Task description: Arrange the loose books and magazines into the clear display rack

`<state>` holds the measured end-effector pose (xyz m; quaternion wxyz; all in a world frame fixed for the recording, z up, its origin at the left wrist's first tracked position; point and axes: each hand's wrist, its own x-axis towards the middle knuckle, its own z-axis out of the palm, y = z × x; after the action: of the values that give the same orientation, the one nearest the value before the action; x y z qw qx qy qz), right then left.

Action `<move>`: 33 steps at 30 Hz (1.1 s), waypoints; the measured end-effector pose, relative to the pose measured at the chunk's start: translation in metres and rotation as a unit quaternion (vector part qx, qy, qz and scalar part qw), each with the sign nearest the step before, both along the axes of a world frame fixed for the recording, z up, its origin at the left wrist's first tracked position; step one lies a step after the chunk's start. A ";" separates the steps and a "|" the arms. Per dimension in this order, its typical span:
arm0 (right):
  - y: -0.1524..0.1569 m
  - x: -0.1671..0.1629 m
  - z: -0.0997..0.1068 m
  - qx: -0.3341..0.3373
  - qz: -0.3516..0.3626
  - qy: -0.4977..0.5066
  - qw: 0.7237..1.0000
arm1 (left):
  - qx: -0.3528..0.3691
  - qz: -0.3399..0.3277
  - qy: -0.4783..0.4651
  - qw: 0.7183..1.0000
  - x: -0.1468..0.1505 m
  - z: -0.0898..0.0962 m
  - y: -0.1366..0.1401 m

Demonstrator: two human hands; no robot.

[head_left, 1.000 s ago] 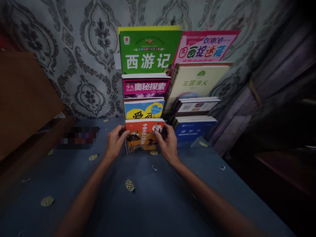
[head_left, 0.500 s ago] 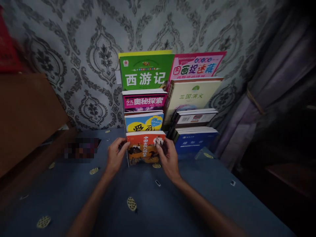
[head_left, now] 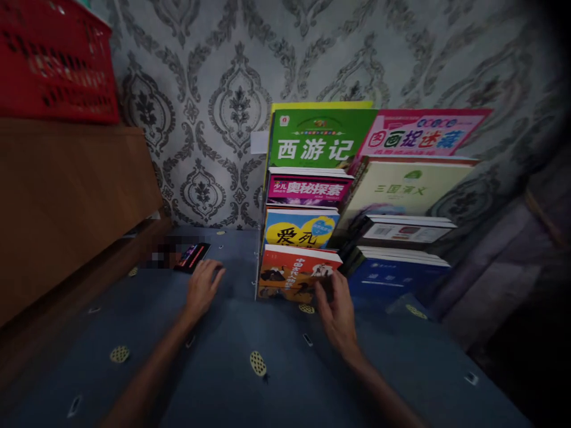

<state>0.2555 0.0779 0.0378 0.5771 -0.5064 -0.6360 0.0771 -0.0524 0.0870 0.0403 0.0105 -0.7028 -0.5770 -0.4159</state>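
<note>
Standing at far left on a brown wooden cabinet [head_left: 71, 196] is a red slotted plastic basket [head_left: 57, 65]. Before the grey patterned wall [head_left: 241, 101], two stepped columns of books rise from the blue cloth [head_left: 214, 380]: a green-covered book [head_left: 321, 137] at far left, a pink-covered book [head_left: 423, 128] at far right. A dark blue paperback [head_left: 392, 279] sits just beyond the right hand [head_left: 338, 309].

The orange illustrated paperback [head_left: 283, 276] is nearest in the left column; the right thumb and fingers meet its right edge, whether gripping I cannot tell. The left hand [head_left: 204, 289], loosely bent, holds nothing, left of that book, beside a dark flat rectangular object [head_left: 191, 257].
</note>
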 end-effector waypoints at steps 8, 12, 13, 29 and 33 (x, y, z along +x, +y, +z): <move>-0.018 -0.006 -0.023 -0.045 -0.024 0.007 0.999 | -0.111 0.241 0.119 0.957 -0.063 -0.022 0.007; -0.040 -0.011 -0.044 -0.086 -0.005 0.039 0.996 | -0.216 0.257 0.139 0.932 -0.070 -0.026 0.011; -0.045 -0.012 -0.050 -0.092 0.002 0.040 0.995 | -0.230 0.257 0.151 0.926 -0.071 -0.025 0.012; -0.057 -0.018 -0.056 -0.002 0.101 -0.160 0.982 | -0.233 0.219 0.322 0.891 -0.042 -0.003 0.021; -0.063 -0.028 -0.053 -0.021 0.131 -0.180 0.975 | -0.238 0.206 0.338 0.887 -0.035 0.003 0.008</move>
<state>0.2280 0.0153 -0.0152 0.4275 -0.4359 -0.7887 0.0728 -0.0877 0.0952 0.0431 0.1227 -0.6477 -0.7519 0.0085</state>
